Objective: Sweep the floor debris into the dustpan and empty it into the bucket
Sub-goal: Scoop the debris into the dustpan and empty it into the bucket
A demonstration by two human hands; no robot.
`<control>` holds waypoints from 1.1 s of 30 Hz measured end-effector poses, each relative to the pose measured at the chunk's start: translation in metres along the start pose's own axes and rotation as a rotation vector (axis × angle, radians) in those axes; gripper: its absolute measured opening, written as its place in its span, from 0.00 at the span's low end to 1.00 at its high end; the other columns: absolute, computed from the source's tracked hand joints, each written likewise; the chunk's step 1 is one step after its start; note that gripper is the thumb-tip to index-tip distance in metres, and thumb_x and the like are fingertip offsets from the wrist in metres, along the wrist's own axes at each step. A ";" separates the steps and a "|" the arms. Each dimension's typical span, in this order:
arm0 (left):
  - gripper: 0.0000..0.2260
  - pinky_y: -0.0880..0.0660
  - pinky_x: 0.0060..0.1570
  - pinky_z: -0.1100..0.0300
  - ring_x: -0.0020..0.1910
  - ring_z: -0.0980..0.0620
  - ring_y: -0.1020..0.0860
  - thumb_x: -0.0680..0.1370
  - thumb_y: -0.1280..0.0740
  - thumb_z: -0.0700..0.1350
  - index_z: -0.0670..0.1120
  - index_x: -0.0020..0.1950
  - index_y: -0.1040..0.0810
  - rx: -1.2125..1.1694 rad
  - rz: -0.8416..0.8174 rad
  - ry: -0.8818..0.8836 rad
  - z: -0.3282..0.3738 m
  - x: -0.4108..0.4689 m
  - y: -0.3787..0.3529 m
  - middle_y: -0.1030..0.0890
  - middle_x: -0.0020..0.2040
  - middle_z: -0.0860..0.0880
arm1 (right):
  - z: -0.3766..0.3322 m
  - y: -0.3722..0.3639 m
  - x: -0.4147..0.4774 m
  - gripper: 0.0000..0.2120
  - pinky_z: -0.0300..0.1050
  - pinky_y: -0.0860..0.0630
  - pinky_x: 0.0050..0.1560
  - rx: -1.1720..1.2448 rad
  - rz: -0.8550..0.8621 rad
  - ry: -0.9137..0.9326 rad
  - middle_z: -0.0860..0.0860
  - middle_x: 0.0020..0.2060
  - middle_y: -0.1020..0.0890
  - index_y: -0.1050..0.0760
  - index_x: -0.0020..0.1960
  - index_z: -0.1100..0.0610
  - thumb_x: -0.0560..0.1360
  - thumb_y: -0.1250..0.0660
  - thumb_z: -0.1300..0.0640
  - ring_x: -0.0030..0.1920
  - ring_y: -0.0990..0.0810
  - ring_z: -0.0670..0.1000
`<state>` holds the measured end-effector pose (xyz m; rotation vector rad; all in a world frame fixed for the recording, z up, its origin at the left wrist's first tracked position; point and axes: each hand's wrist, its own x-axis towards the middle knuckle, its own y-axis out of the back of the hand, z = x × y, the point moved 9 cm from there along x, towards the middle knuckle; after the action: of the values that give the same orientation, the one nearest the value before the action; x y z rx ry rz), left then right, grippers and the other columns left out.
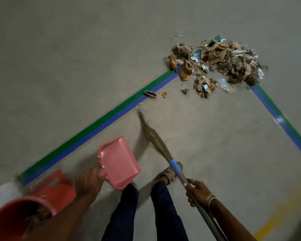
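Left hand (pixel 89 180): fingers were curled around the short handle of the pink dustpan (pixel 119 162), gripping it. The pan's open mouth pointed away from the person, towards the tape line. Whether the pan touched the floor could not be determined.

Right hand (pixel 196 192): fingers were wrapped around the grey shaft of the broom (pixel 153 136), below its blue band, with bracelets (pixel 209 199) on the wrist. The bristles slanted forward and to the left. Their tips lay just beside the green and blue floor tape (pixel 97 122), well short of the main debris.

Debris pile (pixel 215 61): torn cardboard, paper and foil scraps were heaped at the corner where the two tape lines met, well apart from the dustpan. A brown curled piece (pixel 150 94) lay on the tape between the pile and the bristle tips, with a smaller scrap near it.

Bucket (pixel 12 206): red, at lower left beside the left forearm, with blurred scraps inside. A red flat-sided object (pixel 59 186) stood just behind it and could not be identified.

The person's sandalled foot (pixel 170 173) stood between the dustpan and the broom shaft. A yellow floor marking (pixel 274 220) was noted at lower right.
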<state>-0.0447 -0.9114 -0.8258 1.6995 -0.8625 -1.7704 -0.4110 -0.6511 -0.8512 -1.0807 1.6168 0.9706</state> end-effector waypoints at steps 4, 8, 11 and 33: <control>0.32 0.25 0.49 0.49 0.53 0.44 0.18 0.77 0.34 0.61 0.55 0.79 0.39 0.030 0.031 0.005 0.028 -0.012 0.003 0.17 0.53 0.47 | 0.044 0.019 0.026 0.11 0.40 0.32 0.25 -0.023 0.033 -0.142 0.56 0.26 0.30 0.27 0.62 0.63 0.81 0.37 0.61 0.23 0.32 0.51; 0.31 0.26 0.54 0.48 0.54 0.45 0.18 0.78 0.35 0.62 0.58 0.79 0.40 0.103 0.047 0.044 0.060 -0.024 0.000 0.17 0.53 0.47 | 0.034 0.054 0.049 0.09 0.40 0.32 0.24 -0.006 0.121 -0.111 0.56 0.26 0.30 0.27 0.59 0.64 0.81 0.37 0.61 0.21 0.31 0.51; 0.32 0.24 0.49 0.52 0.54 0.44 0.19 0.77 0.34 0.61 0.58 0.79 0.40 0.067 0.016 0.045 0.082 -0.029 -0.007 0.17 0.54 0.47 | 0.011 0.077 0.059 0.09 0.41 0.30 0.24 -0.001 0.182 -0.029 0.57 0.26 0.29 0.27 0.58 0.64 0.80 0.36 0.61 0.21 0.30 0.52; 0.28 0.25 0.44 0.54 0.50 0.44 0.18 0.74 0.30 0.63 0.54 0.71 0.30 0.088 0.088 0.122 0.163 -0.038 0.000 0.17 0.52 0.46 | -0.084 0.081 0.050 0.22 0.42 0.26 0.26 -0.184 -0.113 0.379 0.54 0.30 0.25 0.30 0.72 0.52 0.78 0.33 0.55 0.25 0.26 0.51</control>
<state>-0.2046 -0.8694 -0.8002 1.7770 -0.9587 -1.5748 -0.5185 -0.7155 -0.8693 -1.5387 1.7667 0.8897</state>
